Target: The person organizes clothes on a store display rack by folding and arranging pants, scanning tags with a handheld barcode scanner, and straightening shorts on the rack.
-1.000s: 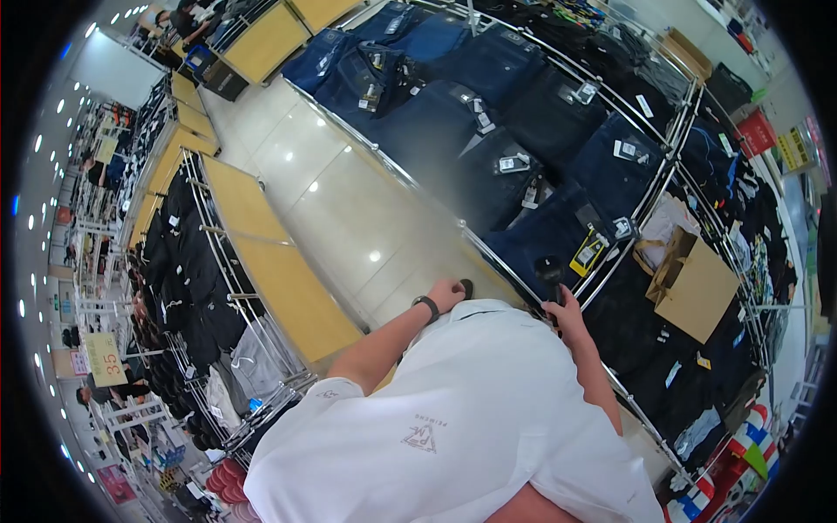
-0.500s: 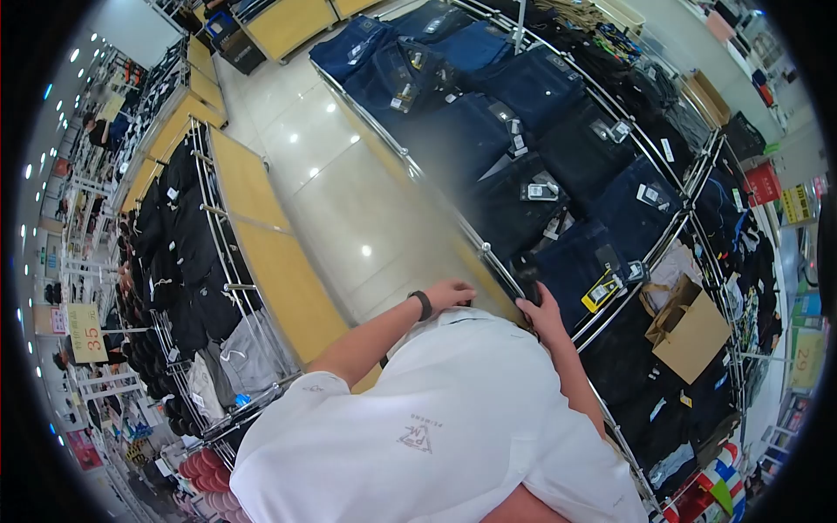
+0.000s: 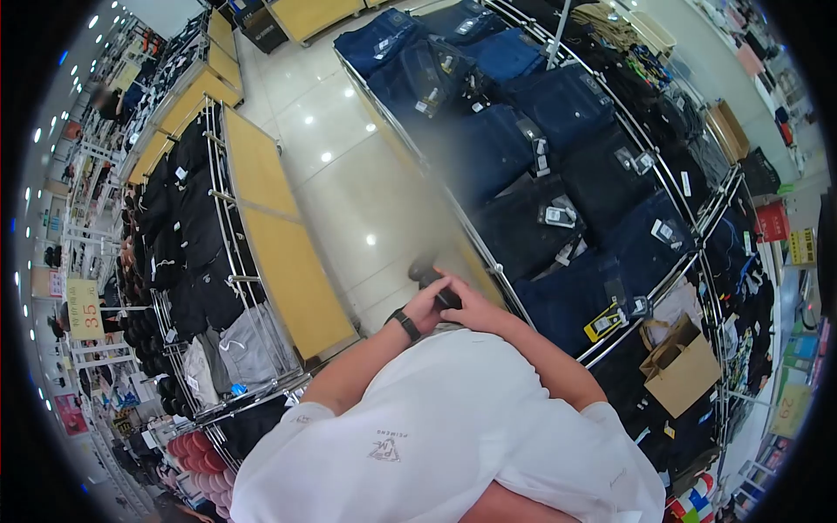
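Note:
In front of my waist, a black handheld object (image 3: 425, 268) with a rounded end and a narrower dark handle points away from me; its kind is unclear. My left hand (image 3: 424, 311), with a dark watch (image 3: 405, 326) on the wrist, closes round the handle from the left. From the other side, my right hand (image 3: 472, 307) wraps the same handle, and the fingers of both hands meet. Part of the handle is hidden by the fingers. Folded dark blue jeans (image 3: 558, 288) lie on the display table to the right of my hands, apart from them.
A metal rail (image 3: 497, 266) edges the jeans table. On that table's near side sits an open cardboard box (image 3: 683, 370). Across the tiled aisle (image 3: 336, 187), a wood-panelled stand (image 3: 283, 270) carries black garments (image 3: 187, 227). A price sign (image 3: 85, 309) hangs at far left.
My right hand has brought the black object from the table's edge leftward to my front. My left hand has come up and joined it on the handle. The view has shifted slightly.

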`<control>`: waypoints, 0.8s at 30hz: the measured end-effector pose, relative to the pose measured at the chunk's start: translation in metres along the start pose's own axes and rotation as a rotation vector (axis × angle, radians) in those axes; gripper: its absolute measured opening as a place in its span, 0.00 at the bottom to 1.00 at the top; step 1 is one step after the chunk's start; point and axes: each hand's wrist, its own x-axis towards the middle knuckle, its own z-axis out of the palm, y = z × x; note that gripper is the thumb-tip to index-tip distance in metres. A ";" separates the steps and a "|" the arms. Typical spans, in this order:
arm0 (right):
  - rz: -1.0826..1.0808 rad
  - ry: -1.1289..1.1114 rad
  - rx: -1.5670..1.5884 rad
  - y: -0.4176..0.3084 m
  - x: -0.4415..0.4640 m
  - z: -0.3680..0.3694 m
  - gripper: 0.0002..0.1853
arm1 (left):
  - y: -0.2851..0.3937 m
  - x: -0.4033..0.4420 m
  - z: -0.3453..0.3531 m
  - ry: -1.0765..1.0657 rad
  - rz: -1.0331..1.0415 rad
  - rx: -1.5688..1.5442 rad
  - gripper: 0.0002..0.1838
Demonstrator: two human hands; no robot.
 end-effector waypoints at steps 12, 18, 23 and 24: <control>0.254 0.318 -0.030 0.051 0.225 -0.049 0.22 | 0.203 -0.044 -0.091 0.259 0.523 -0.192 0.04; 0.179 0.633 -0.059 0.039 0.337 -0.103 0.25 | 0.290 -0.072 -0.107 0.313 0.643 0.013 0.05; 0.326 0.788 -0.358 0.034 0.412 -0.158 0.36 | 0.330 -0.067 -0.113 0.383 0.704 0.043 0.05; 0.364 0.804 -0.410 0.028 0.426 -0.169 0.39 | 0.338 -0.064 -0.114 0.399 0.716 0.037 0.05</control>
